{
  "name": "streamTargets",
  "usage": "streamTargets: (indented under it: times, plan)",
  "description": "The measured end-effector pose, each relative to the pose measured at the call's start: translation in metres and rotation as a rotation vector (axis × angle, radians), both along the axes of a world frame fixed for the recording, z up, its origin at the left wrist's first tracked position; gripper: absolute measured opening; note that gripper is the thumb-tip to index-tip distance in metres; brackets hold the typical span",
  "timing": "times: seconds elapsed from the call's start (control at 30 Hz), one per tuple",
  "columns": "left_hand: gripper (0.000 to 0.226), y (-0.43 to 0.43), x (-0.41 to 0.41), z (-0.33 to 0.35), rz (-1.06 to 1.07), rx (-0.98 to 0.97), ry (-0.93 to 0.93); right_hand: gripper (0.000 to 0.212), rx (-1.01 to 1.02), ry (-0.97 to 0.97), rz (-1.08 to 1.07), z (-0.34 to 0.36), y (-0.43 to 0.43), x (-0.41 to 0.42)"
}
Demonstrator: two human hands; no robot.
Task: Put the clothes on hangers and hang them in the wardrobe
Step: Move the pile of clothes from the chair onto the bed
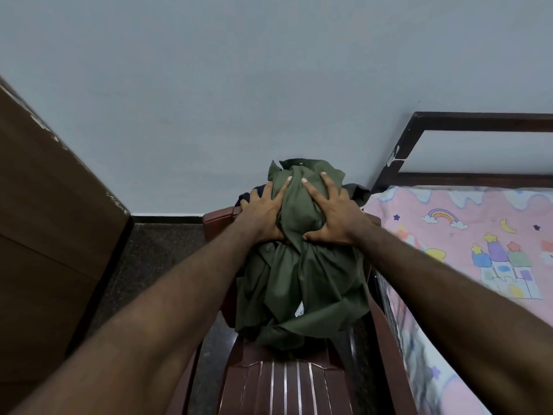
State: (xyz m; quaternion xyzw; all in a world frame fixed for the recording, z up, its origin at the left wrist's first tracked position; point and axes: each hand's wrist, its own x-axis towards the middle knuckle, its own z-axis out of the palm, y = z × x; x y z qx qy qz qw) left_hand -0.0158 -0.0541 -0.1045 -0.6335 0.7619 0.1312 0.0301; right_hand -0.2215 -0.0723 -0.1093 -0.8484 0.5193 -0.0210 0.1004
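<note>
Head view, looking forward and down. A maroon plastic chair [287, 384] with a ribbed seat serves as the landmark. On it rests a bunched olive-green garment [302, 283], heaped against the chair's backrest and rising above the backrest's top edge. The heap's long axis runs from the front of the seat up toward the wall [239, 85] behind the chair; its upper end, a folded, collar-like edge, points at the wall, and its loose lower folds spill toward the seat's front. A small pale label shows among the lower folds. Behind the green cloth, at the backrest's left corner, a dark blue piece of fabric [250, 195] is partly visible; what it is cannot be told.

The left hand [264, 214] grips the upper part of the garment from the chair's left side, fingers spread and curled into the cloth. The right hand [332, 214] grips the same part from the chair's right side, fingers splayed over the top, thumb pressed in below. Both forearms extend over the seat.

To the chair's right, just beside its armrest, stands a bed with a pink patterned sheet [466, 235] and a dark frame [478, 122]. To the chair's left, across a strip of dark speckled floor [161, 253], stands a brown wooden panel [45, 220].
</note>
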Motion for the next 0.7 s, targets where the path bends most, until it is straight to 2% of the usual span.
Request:
streamTargets:
  times: [0.17, 0.3, 0.47, 0.7]
  plan:
    - [0.087, 0.013, -0.013, -0.010, 0.074, -0.153, 0.057, 0.099, -0.110, 0.034, 0.022, -0.005, 0.009, 0.006]
    - [0.055, 0.022, -0.021, -0.016, 0.160, -0.283, 0.120, 0.080, -0.146, -0.027, -0.009, -0.009, 0.019, 0.010]
    - [0.043, 0.028, -0.026, -0.018, 0.175, -0.377, 0.252, 0.065, -0.205, -0.168, -0.068, -0.014, 0.036, 0.019]
    - [0.044, 0.037, -0.028, 0.002, 0.120, -0.422, 0.265, 0.052, -0.237, -0.159, -0.078, 0.017, 0.048, 0.022]
